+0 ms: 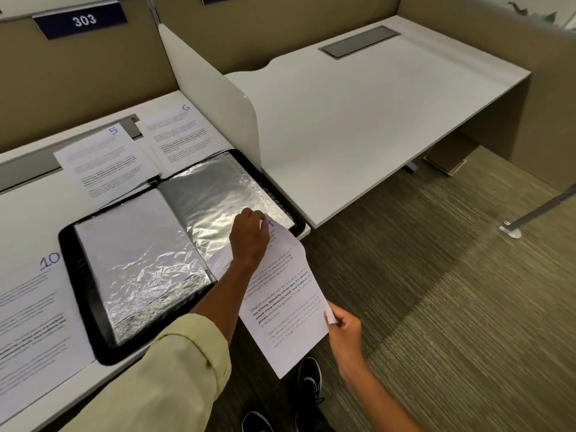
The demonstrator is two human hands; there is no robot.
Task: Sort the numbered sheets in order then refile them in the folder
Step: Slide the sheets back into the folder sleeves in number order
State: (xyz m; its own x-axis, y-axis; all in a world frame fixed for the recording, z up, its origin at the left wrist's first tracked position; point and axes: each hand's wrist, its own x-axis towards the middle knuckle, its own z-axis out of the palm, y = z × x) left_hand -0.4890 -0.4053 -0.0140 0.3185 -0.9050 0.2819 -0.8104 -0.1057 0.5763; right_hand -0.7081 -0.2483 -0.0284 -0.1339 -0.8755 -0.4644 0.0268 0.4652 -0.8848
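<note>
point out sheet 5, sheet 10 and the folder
sheet 5 (106, 163), head view, middle of the printed page
sheet 10 (31, 322), head view, its text area
folder (81, 269), head view, black left border

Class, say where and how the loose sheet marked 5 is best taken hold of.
Pinch the sheet marked 5 at its bare left corner, coming from the left: it lies flat on the desk, while its near edge abuts the open folder and sheet 6 crowds its right.
</note>
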